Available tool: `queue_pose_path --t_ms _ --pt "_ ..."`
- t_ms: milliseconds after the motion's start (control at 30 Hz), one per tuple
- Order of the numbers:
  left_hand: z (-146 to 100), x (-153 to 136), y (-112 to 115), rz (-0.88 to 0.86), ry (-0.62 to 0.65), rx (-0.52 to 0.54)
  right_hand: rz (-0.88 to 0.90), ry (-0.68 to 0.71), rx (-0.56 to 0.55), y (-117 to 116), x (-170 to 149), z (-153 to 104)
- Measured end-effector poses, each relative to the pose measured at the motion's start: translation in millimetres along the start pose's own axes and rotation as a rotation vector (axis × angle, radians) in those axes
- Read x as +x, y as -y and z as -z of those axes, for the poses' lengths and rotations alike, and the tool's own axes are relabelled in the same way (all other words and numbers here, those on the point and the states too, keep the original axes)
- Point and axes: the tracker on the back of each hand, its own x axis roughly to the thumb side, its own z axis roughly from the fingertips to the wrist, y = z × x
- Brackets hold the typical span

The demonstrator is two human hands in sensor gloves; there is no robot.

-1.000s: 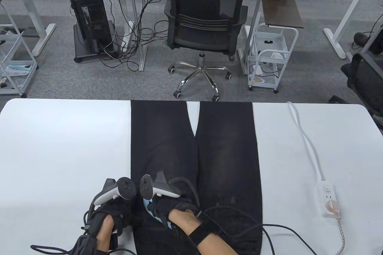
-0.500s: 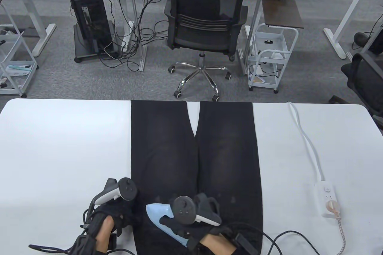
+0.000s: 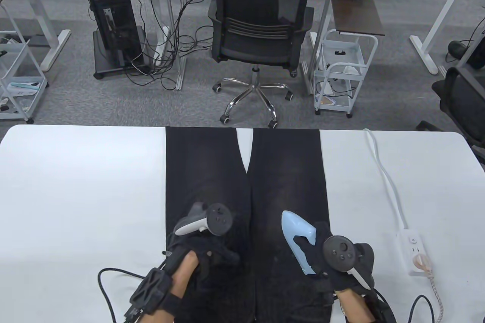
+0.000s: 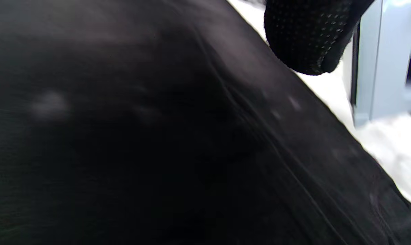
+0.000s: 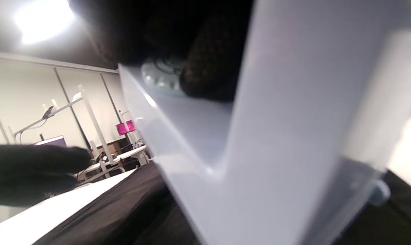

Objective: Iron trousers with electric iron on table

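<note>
Black trousers (image 3: 212, 171) lie flat on the white table (image 3: 75, 186), legs pointing to the far edge. My right hand (image 3: 333, 262) grips the handle of a light blue iron (image 3: 297, 237) on the right trouser leg, near the front. The iron fills the right wrist view (image 5: 276, 136), with gloved fingers over its top. My left hand (image 3: 206, 251) rests flat on the left trouser leg. The left wrist view shows the black cloth (image 4: 123, 136) close up and blurred, with a gloved fingertip (image 4: 304, 37) and the iron (image 4: 385, 58) at the top right.
A white power strip (image 3: 415, 251) with a plug in it lies at the table's right front; its white cable (image 3: 386, 175) runs to the far edge. Black glove cables (image 3: 110, 292) trail at the front. An office chair (image 3: 257, 27) and a white cart (image 3: 341, 73) stand beyond the table.
My right hand has carried the iron from the left leg's front end over to the right leg. My left hand has moved right from the table beside the trousers onto the left leg.
</note>
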Motion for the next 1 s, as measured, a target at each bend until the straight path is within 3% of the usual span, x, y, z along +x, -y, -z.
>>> queue_pose_path --t_ms 133,233,333,500,833,933,1000 --pt "45.9 1.1 17.6 0.089 -0.063 -0.182 -0.005 -0.035 -0.039 2.4 -8.8 -3.1" --pt "62.9 -9.8 34.1 0.081 -0.085 -0.231 0.008 -0.048 -0.049 6.0 -12.9 -3.2" --pt "58.5 -7.5 41.3 0.102 -0.061 -0.199 0.008 -0.049 -0.051 7.9 -13.9 -3.0" --pt "42.6 5.2 68.5 0.164 -0.038 -0.273 -0.003 -0.044 -0.033 6.0 -14.0 -2.4" --pt "-3.1 60.4 128.4 0.368 0.019 -0.397 -0.035 -0.060 -0.016 3.4 -17.8 -1.0" --pt "-10.4 65.7 126.0 0.399 0.030 -0.353 -0.035 -0.063 -0.014 3.8 -18.6 -0.7" --pt "-10.1 63.9 112.9 0.397 0.056 -0.368 -0.039 -0.064 -0.016 4.2 -18.7 -0.5"
